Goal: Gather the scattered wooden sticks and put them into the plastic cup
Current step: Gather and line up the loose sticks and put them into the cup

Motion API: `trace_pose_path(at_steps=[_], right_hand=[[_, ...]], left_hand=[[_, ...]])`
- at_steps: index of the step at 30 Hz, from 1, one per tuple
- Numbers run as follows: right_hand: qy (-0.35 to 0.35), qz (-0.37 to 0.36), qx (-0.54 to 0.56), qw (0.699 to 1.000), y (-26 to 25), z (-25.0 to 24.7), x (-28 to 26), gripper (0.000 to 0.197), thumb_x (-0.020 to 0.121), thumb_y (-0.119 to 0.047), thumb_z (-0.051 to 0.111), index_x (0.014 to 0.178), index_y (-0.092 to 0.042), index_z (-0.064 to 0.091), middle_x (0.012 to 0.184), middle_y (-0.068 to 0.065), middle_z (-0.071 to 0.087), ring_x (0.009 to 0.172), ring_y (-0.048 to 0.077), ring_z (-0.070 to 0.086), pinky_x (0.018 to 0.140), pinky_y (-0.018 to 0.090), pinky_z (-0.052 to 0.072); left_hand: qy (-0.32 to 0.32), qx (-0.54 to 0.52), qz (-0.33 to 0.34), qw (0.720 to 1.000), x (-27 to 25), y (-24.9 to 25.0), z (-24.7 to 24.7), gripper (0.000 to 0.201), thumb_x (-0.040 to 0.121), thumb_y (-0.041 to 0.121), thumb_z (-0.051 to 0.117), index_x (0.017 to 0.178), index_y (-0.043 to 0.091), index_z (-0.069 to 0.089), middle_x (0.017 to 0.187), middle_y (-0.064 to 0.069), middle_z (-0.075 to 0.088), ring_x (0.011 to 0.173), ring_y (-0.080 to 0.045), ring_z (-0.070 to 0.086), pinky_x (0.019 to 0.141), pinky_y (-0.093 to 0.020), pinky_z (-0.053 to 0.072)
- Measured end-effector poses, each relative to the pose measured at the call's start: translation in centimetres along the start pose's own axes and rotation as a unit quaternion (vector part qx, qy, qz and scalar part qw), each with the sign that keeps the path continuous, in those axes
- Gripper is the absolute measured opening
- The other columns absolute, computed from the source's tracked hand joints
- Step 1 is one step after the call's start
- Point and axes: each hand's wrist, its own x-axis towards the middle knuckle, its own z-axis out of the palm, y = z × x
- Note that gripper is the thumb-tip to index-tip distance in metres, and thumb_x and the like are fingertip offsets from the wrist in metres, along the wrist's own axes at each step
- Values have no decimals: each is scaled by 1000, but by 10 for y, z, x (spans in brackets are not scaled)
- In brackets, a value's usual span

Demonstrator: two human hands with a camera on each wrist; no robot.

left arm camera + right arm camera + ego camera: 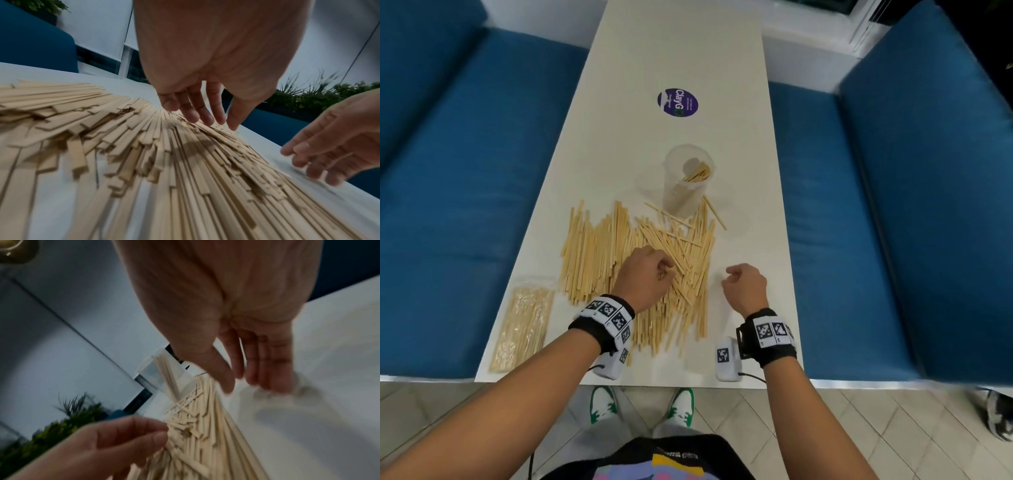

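Observation:
A wide pile of pale wooden sticks (599, 253) (144, 154) (205, 426) covers the middle of the white table (674, 51). Behind it stands a clear plastic cup (681, 198) (156, 374), upright, with several sticks (698, 173) leaning inside. My left hand (669, 269) (216, 121) (162, 433) hovers over the pile's right half, fingers pointing down, their tips at the sticks, nothing gripped. My right hand (726, 275) (242, 382) (298, 159) hangs over bare table just right of the pile, fingers loosely bent, holding nothing.
A sealed clear packet of sticks (522, 329) lies at the near left corner. A round purple sticker (677, 102) sits beyond the cup. A few loose sticks (714, 212) lie beside the cup's base. Blue benches (465, 171) flank the table on both sides.

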Motion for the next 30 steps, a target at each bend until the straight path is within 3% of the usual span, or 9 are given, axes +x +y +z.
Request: trace_pose_path(at_steps=[3,8,11,14,16,19,22,27,30], right_hand=[[-55,-9,-81,995,6,12,-10,52,87,-34,80,127,-5,66,128,9,66,123,25,60,105,30,46],[-21,-54,5,998,-16,39,-9,45,82,-10,83,123,-2,69,112,10,72,96,14,64,84,17,50],[8,-38,10,999,-25,30,0,35,90,-10,70,124,-2,69,111,11,73,108,22,66,97,20,48],[25,23,-5,999,-27,24,10,32,99,-15,55,125,4,61,125,15,65,120,29,59,90,19,38],[25,49,7,998,-35,33,17,34,100,-23,55,120,4,58,125,18,61,118,32,58,92,25,40],[26,45,33,998,-59,50,25,37,96,-34,61,110,1,59,119,20,63,115,35,59,100,39,50],[19,35,20,999,-80,59,28,47,97,-40,64,118,1,57,126,20,59,124,34,51,104,39,42],[31,14,-27,999,-93,69,36,46,96,-37,67,120,1,57,128,18,59,126,32,49,105,38,40],[30,11,-52,998,-95,70,37,44,99,-36,63,121,2,57,130,18,59,127,33,49,106,37,39]], left_hand=[[-21,17,14,1000,0,4,4,18,89,37,72,104,27,68,99,8,58,102,-16,50,90,-38,47],[-35,11,23,999,1,10,7,19,89,30,73,106,25,69,101,7,61,104,-17,51,92,-42,47],[-6,8,31,999,3,8,4,17,89,25,72,106,25,69,101,9,59,102,-16,50,90,-40,48],[15,33,21,999,8,3,1,28,89,23,73,117,22,68,111,3,57,108,-19,50,94,-38,47],[10,27,11,1000,10,-2,2,36,90,20,73,125,16,66,118,-2,55,114,-22,50,98,-39,47],[1,5,11,1000,12,-6,3,35,92,16,71,126,11,66,118,-3,56,116,-21,49,97,-28,40],[-3,-14,22,1000,17,-10,1,28,92,11,71,120,9,69,114,-3,58,112,-21,53,94,-23,36],[-14,-59,8,998,23,-19,-1,25,89,7,74,113,13,74,113,-1,62,108,-22,60,100,-41,50],[-14,-68,15,997,25,-19,-3,25,88,6,74,112,13,74,114,-2,65,108,-22,60,101,-42,49]])
